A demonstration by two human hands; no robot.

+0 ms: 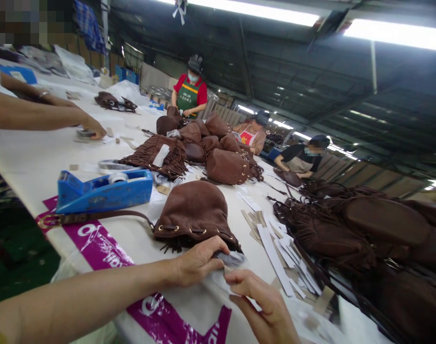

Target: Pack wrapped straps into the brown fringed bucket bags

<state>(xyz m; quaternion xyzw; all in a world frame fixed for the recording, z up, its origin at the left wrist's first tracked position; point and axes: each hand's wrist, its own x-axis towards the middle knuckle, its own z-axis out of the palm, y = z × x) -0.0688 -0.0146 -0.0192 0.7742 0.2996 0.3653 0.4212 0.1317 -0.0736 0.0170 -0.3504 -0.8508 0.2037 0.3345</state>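
Note:
A brown suede drawstring bag (196, 212) with fringe lies on the white table (35, 162) right in front of me, its strap (92, 218) running left. My left hand (198, 262) is closed, pinching a crumpled piece of grey-white paper (232, 259) at the bag's mouth. My right hand (266, 306) is just below it, fingers curled on the same paper and on a white strip. A blue tape dispenser (103, 191) stands to the left of the bag.
Several brown fringed bags are piled mid-table (218, 153) and at the right (376, 229). White and tan paper strips (278, 248) lie beside my hands. A co-worker's arm (38, 114) reaches in from the left; three other people work at the far end.

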